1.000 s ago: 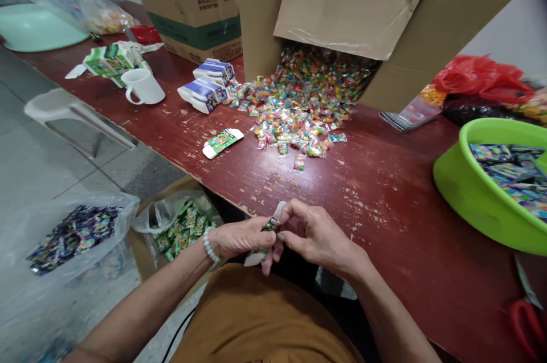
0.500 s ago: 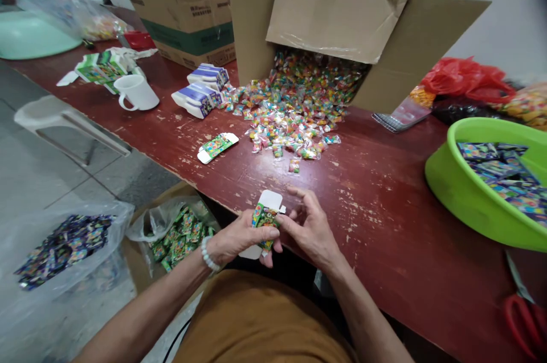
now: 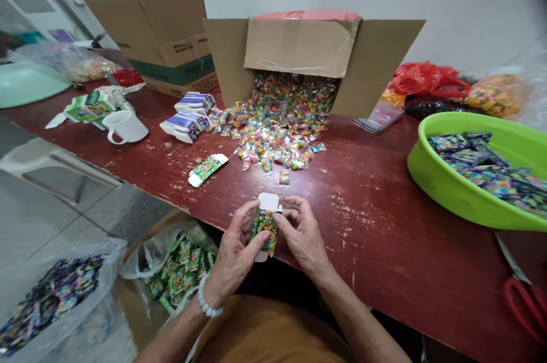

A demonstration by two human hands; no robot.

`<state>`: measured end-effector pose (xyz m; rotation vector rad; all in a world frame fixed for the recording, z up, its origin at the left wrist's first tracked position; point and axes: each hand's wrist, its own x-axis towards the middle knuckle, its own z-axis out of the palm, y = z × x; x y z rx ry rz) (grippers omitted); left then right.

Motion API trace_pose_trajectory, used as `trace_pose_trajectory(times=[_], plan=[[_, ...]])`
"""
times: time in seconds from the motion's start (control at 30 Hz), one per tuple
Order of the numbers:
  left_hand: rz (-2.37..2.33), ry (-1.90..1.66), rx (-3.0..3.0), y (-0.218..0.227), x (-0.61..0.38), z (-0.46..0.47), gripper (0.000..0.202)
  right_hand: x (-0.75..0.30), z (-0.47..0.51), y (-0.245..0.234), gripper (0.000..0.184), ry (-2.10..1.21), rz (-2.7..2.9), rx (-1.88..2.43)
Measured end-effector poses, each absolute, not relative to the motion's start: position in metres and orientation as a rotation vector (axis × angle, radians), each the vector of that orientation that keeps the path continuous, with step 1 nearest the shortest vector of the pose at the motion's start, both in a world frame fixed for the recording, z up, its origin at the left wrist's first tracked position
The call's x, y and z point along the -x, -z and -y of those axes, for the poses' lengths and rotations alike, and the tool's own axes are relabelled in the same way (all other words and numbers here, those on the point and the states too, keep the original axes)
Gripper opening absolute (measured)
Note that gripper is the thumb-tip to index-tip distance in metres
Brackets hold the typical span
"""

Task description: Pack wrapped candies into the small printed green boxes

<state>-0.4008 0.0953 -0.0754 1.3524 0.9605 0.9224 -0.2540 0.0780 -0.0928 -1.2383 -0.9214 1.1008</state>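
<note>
Both my hands hold a small green printed carton point(image 3: 265, 228) upright over the near edge of the red table point(image 3: 371, 220). My left hand point(image 3: 234, 250) wraps its left side, thumb across the front. On the other side my right hand point(image 3: 301, 236) grips the carton, fingers at the white top flap, which stands open. A flat carton of the same kind point(image 3: 207, 169) lies on the table further out. Beyond it a heap of wrapped candies point(image 3: 277, 129) spills from a tipped cardboard box point(image 3: 299, 49).
A green basin point(image 3: 453, 186) of dark packets sits at right, red scissors point(image 3: 523, 297) near it. A white mug point(image 3: 123, 126), purple-white cartons point(image 3: 188, 118), green cartons point(image 3: 88, 107) and another cardboard box point(image 3: 166, 38) stand left. Bags of packets point(image 3: 179, 263) lie below the table edge.
The carton has been raised from my lap to the table edge and turned upright, its top flap opened. The view has tilted up and shifted.
</note>
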Motion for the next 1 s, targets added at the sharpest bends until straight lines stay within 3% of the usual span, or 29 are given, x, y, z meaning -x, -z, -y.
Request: trace_pose_trajectory(times=[0.2,0.57,0.7,0.87,1.0], plan=[[-0.935,-0.793,-1.196,0.072,0.401,-0.096,0.043,0.255,-0.077,0.095,0.019,-1.069,0.927,1.169],[-0.874,-0.767,-1.162,0.078,0.407,-0.104,0.023,0.237,-0.082,0.09,0.025,-1.325,0.906,1.186],[-0.833,-0.748,-1.245,0.08,0.41,-0.108,0.021,0.235,-0.083,0.092,0.036,-1.413,0.881,1.056],[-0.82,-0.791,-1.258,0.078,0.411,-0.108,0.019,0.234,-0.082,0.096,0.02,-1.379,0.979,1.098],[-0.825,-0.852,-1.029,0.074,0.407,-0.105,0.038,0.238,-0.08,0.098,0.019,-1.267,0.945,1.086]])
